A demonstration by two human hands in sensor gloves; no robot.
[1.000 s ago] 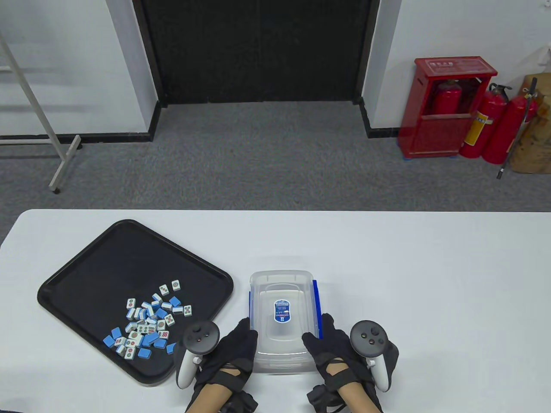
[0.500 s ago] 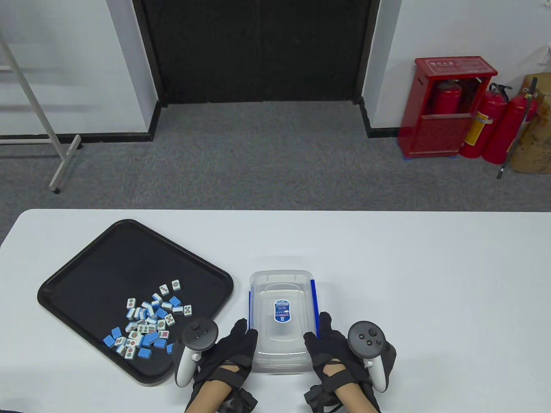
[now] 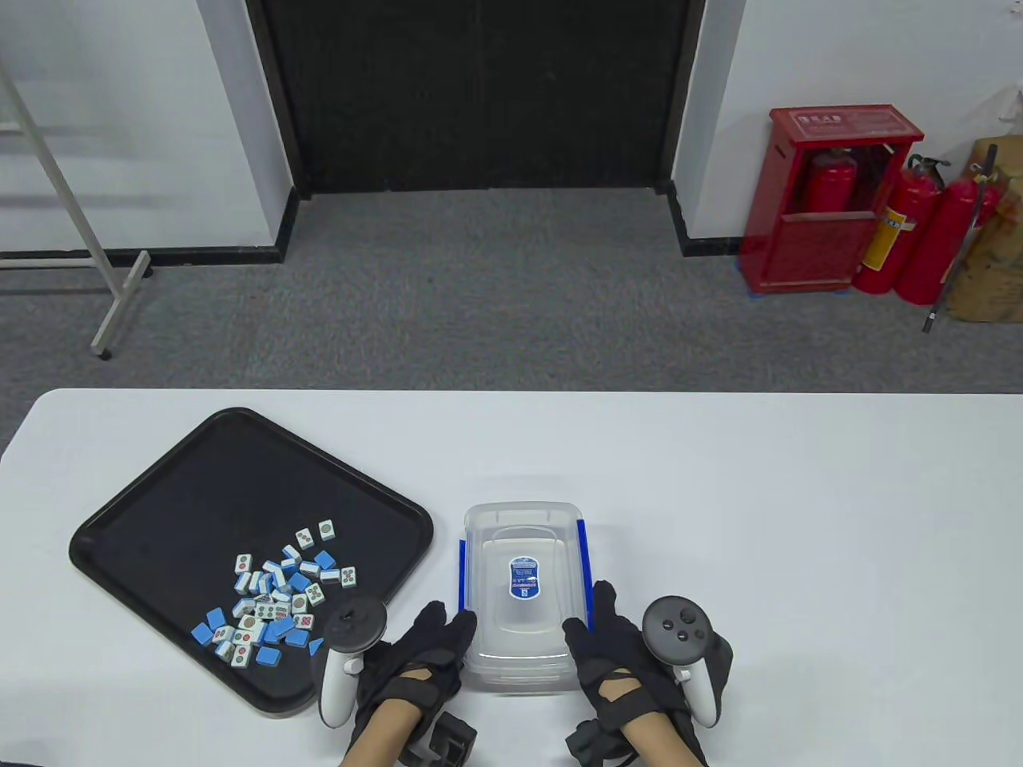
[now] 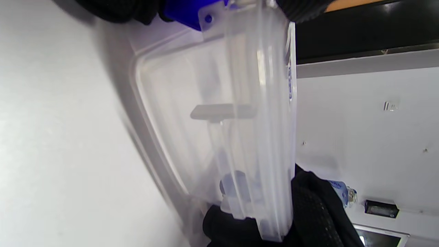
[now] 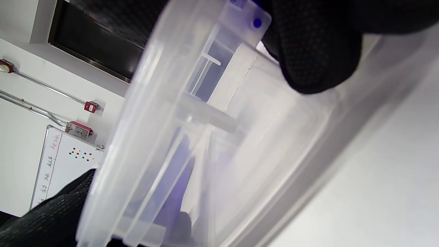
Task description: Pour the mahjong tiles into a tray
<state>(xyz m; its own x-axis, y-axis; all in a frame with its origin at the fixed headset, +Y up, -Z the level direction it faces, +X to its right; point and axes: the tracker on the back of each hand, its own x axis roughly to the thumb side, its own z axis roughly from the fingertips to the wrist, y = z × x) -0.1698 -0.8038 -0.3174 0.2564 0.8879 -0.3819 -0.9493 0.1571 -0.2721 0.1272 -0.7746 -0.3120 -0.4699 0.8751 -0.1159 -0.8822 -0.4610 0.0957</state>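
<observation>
At the near edge of the desk, the clear lidded box is held between both hands: the left hand grips its near left corner at about 7 o'clock, the right hand its near right corner at about 5 o'clock. Compared with a second ago, the left hand is seen drawn slightly back toward the body, and the blue latch on the box's left side is now exposed; the right hand is barely shifted. The box itself appears unmoved and looks empty in both wrist views. Farther off, at 10 o'clock from the box, the mahjong tiles lie heaped in the near part of the black tray, unchanged. The pour is judged complete, with the box being closed or set aside.
</observation>
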